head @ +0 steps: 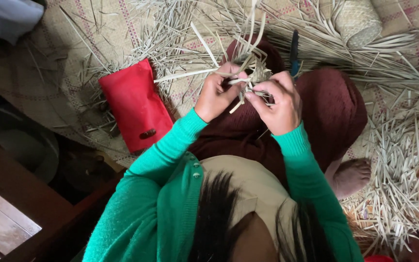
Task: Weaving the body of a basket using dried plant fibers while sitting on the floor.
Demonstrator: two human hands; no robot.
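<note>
Left hand: your left hand (215, 92) was closed on the small woven piece (254, 73), fingers pinching pale strips on its left side, held over your lap.
Right hand: your right hand (276, 101) was curled tight on the same piece from the right, thumb and fingertips pressing a strip down into the weave.
Woven piece: it sat between both hands, above your dark red skirt (326, 111), with loose strip ends (204, 46) fanning up and out to the left.
Progress: only a small knot of weave showed, and long free ends stuck out all round, so by my reading you were early on; most of the plaiting looked left to do.
Red pouch: a red cloth pouch (134, 109) lay on the mat to the left of your hands, near but not touching them.
Mat: the woven floor mat (98, 29) carried scattered dry strips at the far side.
Strip pile: a thick heap of cut strips (398, 160) lay to the right, just beside your bare foot (352, 175).
Basket: a small finished woven basket (357, 19) sat at the far right, well apart from your hands.
</note>
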